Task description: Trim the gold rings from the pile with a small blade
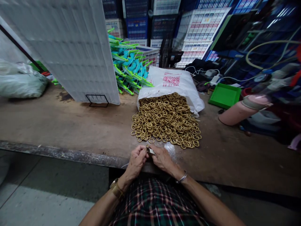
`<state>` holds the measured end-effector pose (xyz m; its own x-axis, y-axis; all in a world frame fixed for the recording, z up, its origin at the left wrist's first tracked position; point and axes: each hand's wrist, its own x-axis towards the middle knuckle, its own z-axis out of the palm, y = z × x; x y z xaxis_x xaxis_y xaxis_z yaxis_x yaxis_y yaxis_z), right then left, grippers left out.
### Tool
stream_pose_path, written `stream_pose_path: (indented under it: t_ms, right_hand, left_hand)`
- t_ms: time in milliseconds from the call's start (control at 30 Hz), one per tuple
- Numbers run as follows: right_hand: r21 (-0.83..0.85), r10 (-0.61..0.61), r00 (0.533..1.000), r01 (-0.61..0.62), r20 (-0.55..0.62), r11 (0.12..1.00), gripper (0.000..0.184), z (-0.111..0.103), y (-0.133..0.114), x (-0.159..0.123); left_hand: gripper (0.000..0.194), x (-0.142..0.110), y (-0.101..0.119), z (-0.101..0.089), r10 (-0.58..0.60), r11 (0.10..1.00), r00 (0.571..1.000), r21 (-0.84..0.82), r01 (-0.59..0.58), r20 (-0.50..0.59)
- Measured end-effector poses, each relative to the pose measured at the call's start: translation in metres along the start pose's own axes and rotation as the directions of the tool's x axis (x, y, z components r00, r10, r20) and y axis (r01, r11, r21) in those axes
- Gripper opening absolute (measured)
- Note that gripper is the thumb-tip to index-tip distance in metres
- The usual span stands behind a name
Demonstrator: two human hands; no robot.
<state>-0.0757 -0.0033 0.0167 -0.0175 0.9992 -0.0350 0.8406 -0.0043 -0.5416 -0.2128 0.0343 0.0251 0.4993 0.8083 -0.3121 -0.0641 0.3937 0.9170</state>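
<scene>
At the table's front edge my two hands meet with their fingertips almost touching. My left hand (136, 159) is closed in a pinch; what sits between its fingertips is too small to make out. My right hand (162, 158) is closed on a small pale flat piece (150, 151), whose kind I cannot tell. Just beyond the hands lies a large heap of brass-coloured rings (166, 121). They spill out of the mouth of a white woven sack (188, 86) with red print, lying on its side.
A tall white padded panel (77, 50) stands on the wooden table (58, 125) at left, a black wire stand (97, 99) at its foot. Behind are green and teal plastic pieces (131, 67) and stacked crates (197, 25). A green tray (225, 95) and pink bottle (243, 110) stand right.
</scene>
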Motion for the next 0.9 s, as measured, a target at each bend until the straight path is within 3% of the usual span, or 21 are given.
stream_pose_path:
  t_ms: [133,333,467,567,700,900]
  right_hand:
    - [-0.062,0.018,1.000,-0.017,0.025,0.998,0.028,0.000,-0.001,0.001]
    - [-0.179,0.111,0.993,-0.102,0.039,0.979,0.034,0.006,-0.001,0.005]
    - [-0.174,0.158,0.987,-0.155,0.006,0.973,0.039,0.002,0.006,0.011]
    - [-0.113,0.089,0.995,-0.094,-0.046,0.989,0.036,-0.001,0.008,0.012]
    - [-0.097,-0.042,0.999,0.040,-0.020,0.995,0.030,0.000,0.002,0.009]
    - [-0.139,-0.034,0.999,0.037,0.022,0.990,0.030,-0.002,-0.007,0.005]
  left_hand:
    - [0.036,0.000,-0.003,-0.002,0.016,0.999,1.000,0.049,-0.016,0.005]
    - [0.036,-0.002,-0.008,-0.004,-0.013,1.000,1.000,-0.019,0.013,0.010]
    - [0.034,-0.005,-0.006,-0.006,0.004,1.000,1.000,0.007,-0.004,0.031]
    - [0.033,-0.003,-0.007,-0.008,0.032,0.999,0.999,-0.022,-0.031,0.044]
    - [0.035,-0.001,-0.009,-0.009,0.038,0.999,0.999,-0.032,-0.037,0.030]
    - [0.036,-0.003,-0.006,-0.007,0.007,1.000,1.000,-0.028,-0.007,0.011]
